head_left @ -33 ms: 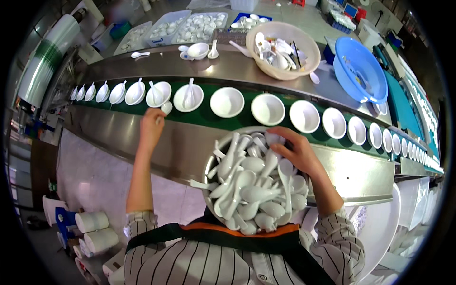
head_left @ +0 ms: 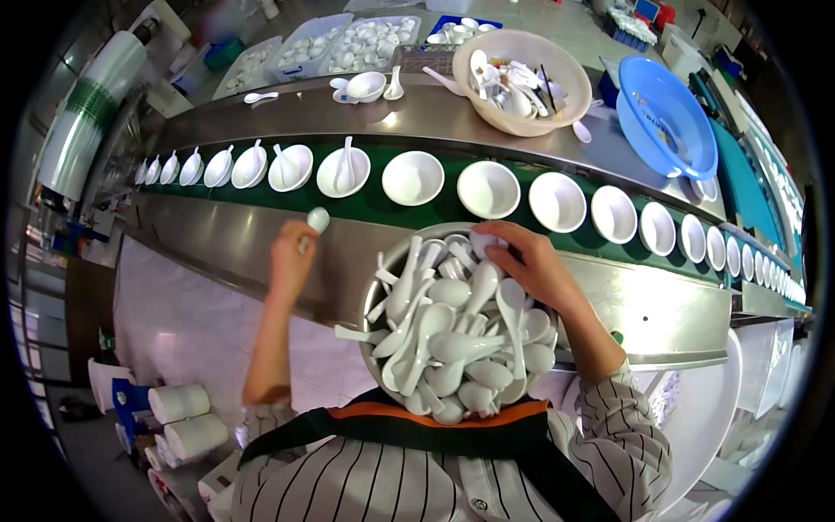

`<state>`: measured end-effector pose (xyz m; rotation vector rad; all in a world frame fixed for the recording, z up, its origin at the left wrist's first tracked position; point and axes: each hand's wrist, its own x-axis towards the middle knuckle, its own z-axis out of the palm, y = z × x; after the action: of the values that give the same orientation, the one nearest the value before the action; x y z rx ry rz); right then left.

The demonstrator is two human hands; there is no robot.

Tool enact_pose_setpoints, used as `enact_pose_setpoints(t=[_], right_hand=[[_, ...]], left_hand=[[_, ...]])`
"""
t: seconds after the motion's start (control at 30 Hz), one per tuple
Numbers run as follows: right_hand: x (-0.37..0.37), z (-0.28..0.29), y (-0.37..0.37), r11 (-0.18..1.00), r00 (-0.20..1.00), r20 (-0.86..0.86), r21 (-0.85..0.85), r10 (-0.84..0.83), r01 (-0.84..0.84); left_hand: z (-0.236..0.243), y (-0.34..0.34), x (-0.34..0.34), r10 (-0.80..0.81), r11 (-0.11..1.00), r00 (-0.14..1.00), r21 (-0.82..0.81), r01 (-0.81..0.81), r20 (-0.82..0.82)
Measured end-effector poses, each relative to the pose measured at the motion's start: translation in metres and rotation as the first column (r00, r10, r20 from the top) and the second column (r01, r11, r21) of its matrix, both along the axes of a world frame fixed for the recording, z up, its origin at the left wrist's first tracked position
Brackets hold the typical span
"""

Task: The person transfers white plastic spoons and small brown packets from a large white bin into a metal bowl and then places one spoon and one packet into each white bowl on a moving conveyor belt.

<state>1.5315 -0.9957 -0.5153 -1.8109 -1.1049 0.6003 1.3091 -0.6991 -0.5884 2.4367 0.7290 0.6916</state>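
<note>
White bowls (head_left: 325,174) leftward: spoons (head_left: 345,170) in | bowls rightward (head_left: 492,190): yet spoonless | left hand (head_left: 291,252): pinching a spoon (head_left: 318,219) | right hand (head_left: 526,257): fingers around another, over heaped basin (head_left: 448,230)

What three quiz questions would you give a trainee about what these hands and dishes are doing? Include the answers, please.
1. What does the left hand hold?
2. Along the row of white bowls on the green belt, where do spoons show inside the bowls? A: toward the right end; B: toward the left end.
3. True or false: the blue basin is to the right of the cream basin.

Key: 1. A white spoon. 2. B. 3. True.
</note>
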Motion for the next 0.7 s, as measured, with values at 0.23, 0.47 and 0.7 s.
enact_pose_setpoints(t=[0.23, 0.47, 0.7], right_hand=[[-0.031, -0.003, 0.052, 1.000, 0.992, 0.128, -0.009, -0.013, 0.015], [-0.046, 0.018, 0.097, 0.995, 0.992, 0.122, 0.097, -0.018, 0.006], [0.041, -0.019, 0.201, 0.850, 0.932, -0.351, 0.459, -0.093, 0.258]], left_hand=[[0.012, -0.022, -0.037, -0.010, 0.989, 0.964, 0.142, 0.049, -0.264], [0.075, -0.020, -0.010, -0.291, 0.937, 0.953, -0.226, 0.265, -0.088], [0.081, -0.003, 0.005, -0.330, 0.858, 0.914, -0.329, 0.394, 0.234]])
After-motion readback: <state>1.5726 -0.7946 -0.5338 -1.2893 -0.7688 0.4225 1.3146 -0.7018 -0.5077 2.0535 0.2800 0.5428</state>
